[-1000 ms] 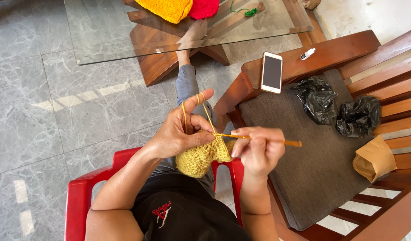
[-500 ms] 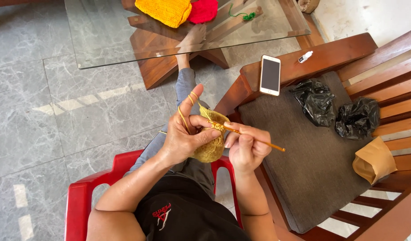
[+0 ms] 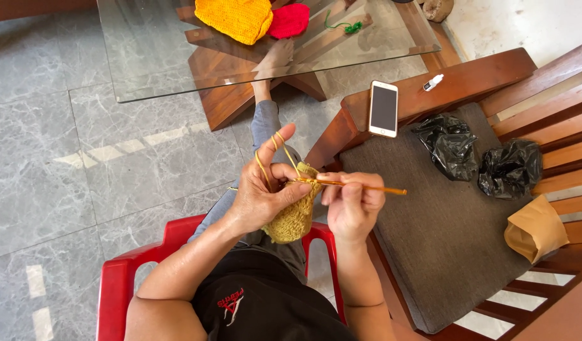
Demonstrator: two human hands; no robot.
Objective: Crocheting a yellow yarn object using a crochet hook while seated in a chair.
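Observation:
My left hand (image 3: 262, 189) pinches a small yellow crochet piece (image 3: 295, 215) that hangs below it, with yellow yarn (image 3: 263, 165) looped over the raised index finger. My right hand (image 3: 352, 203) grips an orange crochet hook (image 3: 366, 187) held level, its tip at the top edge of the crochet piece. Both hands meet in front of my chest, above my lap. I sit on a red plastic chair (image 3: 123, 278).
A wooden bench with a grey cushion (image 3: 442, 240) stands to my right, holding two black plastic bags (image 3: 452, 145), a brown paper bag (image 3: 534, 230) and a phone (image 3: 384, 108) on its arm. Ahead is a glass-topped table (image 3: 152, 57) with yellow and red crochet pieces (image 3: 237, 19).
The hands and crochet piece have shifted slightly; the piece now hangs lower beneath my left hand and the hook lies more level.

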